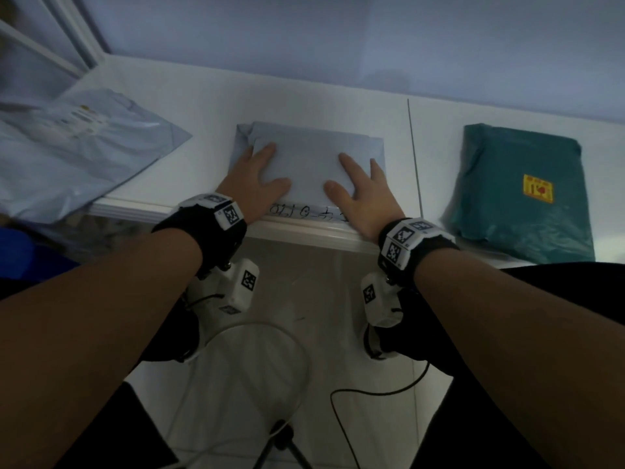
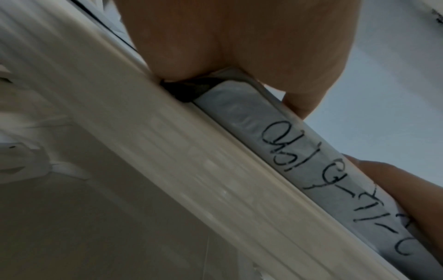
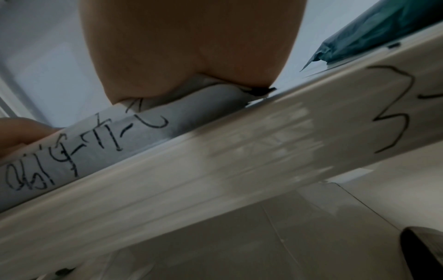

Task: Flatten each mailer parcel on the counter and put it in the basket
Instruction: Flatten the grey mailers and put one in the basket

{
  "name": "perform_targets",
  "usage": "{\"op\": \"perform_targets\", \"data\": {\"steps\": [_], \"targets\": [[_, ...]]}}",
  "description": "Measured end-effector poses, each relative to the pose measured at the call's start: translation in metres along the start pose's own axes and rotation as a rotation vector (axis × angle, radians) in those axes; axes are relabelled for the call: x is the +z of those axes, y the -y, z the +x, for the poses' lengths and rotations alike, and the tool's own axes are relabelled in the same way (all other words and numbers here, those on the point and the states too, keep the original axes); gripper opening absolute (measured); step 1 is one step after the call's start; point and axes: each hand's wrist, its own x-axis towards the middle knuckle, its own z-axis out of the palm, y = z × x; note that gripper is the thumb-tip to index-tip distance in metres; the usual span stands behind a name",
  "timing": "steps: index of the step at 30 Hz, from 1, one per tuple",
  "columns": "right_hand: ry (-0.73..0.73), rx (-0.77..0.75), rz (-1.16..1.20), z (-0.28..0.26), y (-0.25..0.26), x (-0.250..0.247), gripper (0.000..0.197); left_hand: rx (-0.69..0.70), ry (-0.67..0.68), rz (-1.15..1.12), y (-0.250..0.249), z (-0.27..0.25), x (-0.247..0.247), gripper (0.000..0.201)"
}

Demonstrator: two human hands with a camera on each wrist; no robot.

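Note:
A pale grey mailer parcel [image 1: 306, 157] lies at the front edge of the white counter [image 1: 341, 113], with black handwriting on its near side [image 2: 309, 161]. My left hand [image 1: 257, 179] lies flat on its left part, fingers straight. My right hand [image 1: 360, 187] lies flat on its right part in the same way. In the left wrist view my palm [image 2: 239, 47] presses on the parcel's corner; in the right wrist view the heel of my right hand [image 3: 189, 47] presses on the parcel [image 3: 134, 140]. No basket is in view.
A light blue mailer [image 1: 77, 154] lies crumpled at the counter's left end, overhanging the edge. A teal mailer [image 1: 521, 191] with a yellow sticker lies at the right. A wall [image 1: 304, 35] stands behind the counter. Cables and a tripod base lie on the floor [image 1: 324, 299] below.

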Motion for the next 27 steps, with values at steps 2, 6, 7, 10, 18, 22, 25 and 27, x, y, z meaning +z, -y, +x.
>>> {"op": "perform_targets", "data": {"steps": [2,6,7,10,18,22,25,27], "targets": [[0.002,0.002,0.006,0.000,0.001,-0.001,0.070,0.008,0.002,0.000,0.001,0.000,0.000,0.088],[0.045,0.020,0.010,0.002,0.002,-0.005,0.071,0.002,0.049,0.001,0.000,0.002,-0.002,0.098],[0.058,0.025,0.005,0.004,0.003,-0.007,0.072,-0.007,0.059,0.007,0.000,0.004,-0.004,0.100],[0.047,0.022,-0.064,0.010,0.005,-0.015,0.073,-0.033,0.087,0.049,0.000,0.010,-0.015,0.105],[-0.069,0.017,-0.163,0.032,0.019,-0.028,0.064,-0.074,0.060,0.332,-0.017,0.039,-0.036,0.118],[-0.063,0.015,-0.207,0.050,0.023,-0.029,0.072,-0.040,0.085,0.325,-0.034,0.054,-0.034,0.103],[-0.039,0.008,-0.227,0.060,0.020,-0.020,0.073,-0.042,0.123,0.332,-0.032,0.060,-0.023,0.099],[-0.028,0.012,-0.200,0.062,0.017,-0.012,0.073,-0.053,0.118,0.323,-0.024,0.062,-0.016,0.104]]}}
